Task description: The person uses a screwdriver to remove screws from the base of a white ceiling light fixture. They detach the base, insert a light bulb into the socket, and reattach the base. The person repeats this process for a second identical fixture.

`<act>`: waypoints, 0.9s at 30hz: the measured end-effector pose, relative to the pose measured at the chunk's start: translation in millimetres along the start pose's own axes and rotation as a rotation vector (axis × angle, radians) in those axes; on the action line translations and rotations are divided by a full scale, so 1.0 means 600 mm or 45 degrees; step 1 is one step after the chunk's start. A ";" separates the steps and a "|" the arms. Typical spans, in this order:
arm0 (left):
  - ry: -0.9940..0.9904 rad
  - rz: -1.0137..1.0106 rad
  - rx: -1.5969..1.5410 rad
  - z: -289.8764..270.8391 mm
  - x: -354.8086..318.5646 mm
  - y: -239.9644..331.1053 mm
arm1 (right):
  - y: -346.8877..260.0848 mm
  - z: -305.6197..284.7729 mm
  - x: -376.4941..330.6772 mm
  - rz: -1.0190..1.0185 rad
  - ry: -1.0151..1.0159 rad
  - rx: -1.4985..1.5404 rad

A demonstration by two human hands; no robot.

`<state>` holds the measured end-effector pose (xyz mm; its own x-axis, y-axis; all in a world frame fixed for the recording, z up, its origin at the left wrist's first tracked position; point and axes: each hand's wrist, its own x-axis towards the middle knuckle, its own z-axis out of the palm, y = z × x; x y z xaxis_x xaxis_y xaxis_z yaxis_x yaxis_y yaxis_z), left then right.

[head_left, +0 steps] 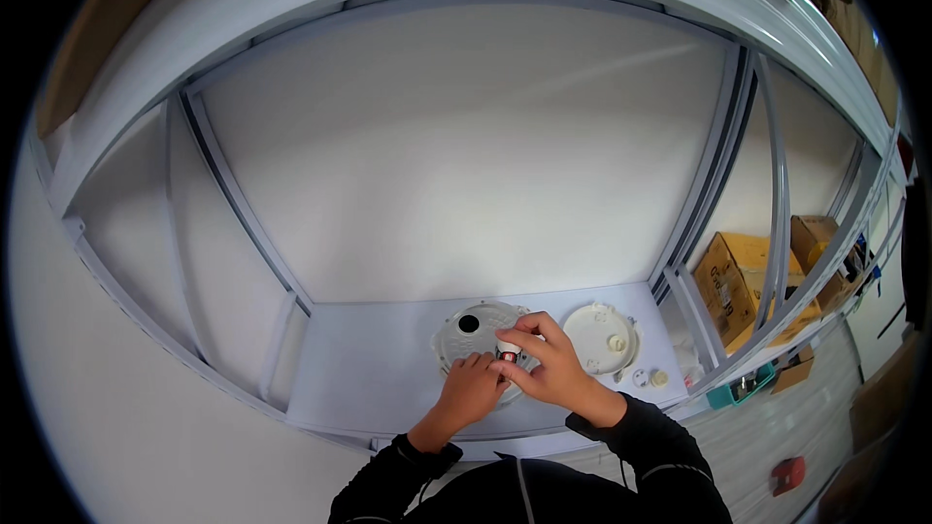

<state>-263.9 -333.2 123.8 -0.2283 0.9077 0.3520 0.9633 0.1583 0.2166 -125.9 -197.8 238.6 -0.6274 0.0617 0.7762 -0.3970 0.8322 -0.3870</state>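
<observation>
Between my two hands is a small bottle-shaped piece (509,353), white at the top with a red-brown band lower down. My right hand (555,366) grips it between thumb and fingers from the right. My left hand (470,392) has its fingers curled and closed against the lower part, which they partly hide. Beneath both hands lies a round whitish housing (447,342) with a round black spot or opening (468,323) at its upper left. To the right rests a shallow round white cover (589,352), with a small cream part (616,342) inside it.
Close to the cover's near right edge sit a small white round part (640,378) and a cream cylindrical part (659,378). Grey metal posts (714,155) and rails frame the white tabletop (359,369). Beyond them, right, are cardboard boxes (743,281), a teal basket (720,397) and a red object (788,474).
</observation>
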 end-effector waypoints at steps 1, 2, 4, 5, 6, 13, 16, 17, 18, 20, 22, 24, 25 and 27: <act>0.011 0.007 -0.009 0.001 0.000 0.000 | 0.002 -0.001 -0.002 0.011 -0.002 -0.025; 0.041 0.026 -0.006 0.002 0.002 0.000 | 0.004 -0.002 -0.003 -0.003 0.026 -0.030; 0.101 0.058 0.002 0.003 0.002 -0.002 | 0.003 -0.001 0.003 -0.033 0.081 -0.035; 0.088 0.052 0.009 0.002 0.002 -0.003 | 0.001 -0.001 0.005 -0.022 0.059 -0.020; 0.075 0.047 0.015 0.000 0.003 -0.003 | 0.000 -0.002 0.007 -0.010 0.037 -0.005; -0.012 0.043 -0.001 0.006 0.009 -0.012 | 0.000 -0.030 0.026 -0.048 -0.214 -0.146; 0.025 0.054 -0.004 0.001 0.011 -0.009 | -0.004 -0.052 0.041 -0.044 -0.338 -0.236; -0.004 0.035 -0.014 0.001 0.011 -0.008 | -0.006 -0.057 0.047 -0.043 -0.371 -0.275; -0.033 0.017 -0.024 -0.001 0.012 -0.007 | -0.007 -0.063 0.051 -0.041 -0.404 -0.314; -0.071 -0.003 -0.048 -0.006 0.015 -0.007 | -0.011 -0.075 0.055 -0.062 -0.462 -0.395; -0.091 -0.008 -0.076 -0.010 0.016 -0.003 | -0.017 -0.093 0.056 -0.105 -0.509 -0.478; -0.087 0.009 -0.102 -0.005 0.014 -0.009 | -0.026 -0.117 0.065 -0.082 -0.626 -0.492; -0.087 0.021 -0.116 -0.003 0.011 -0.014 | -0.028 -0.121 0.067 -0.068 -0.683 -0.502; -0.114 -0.021 -0.157 -0.012 0.013 -0.009 | -0.025 -0.119 0.057 -0.034 -0.620 -0.476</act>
<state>-272.0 -329.5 131.8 -0.2254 0.9374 0.2657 0.9335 0.1297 0.3342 -93.6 -168.5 306.6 -0.8894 -0.1468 0.4328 -0.2099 0.9725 -0.1014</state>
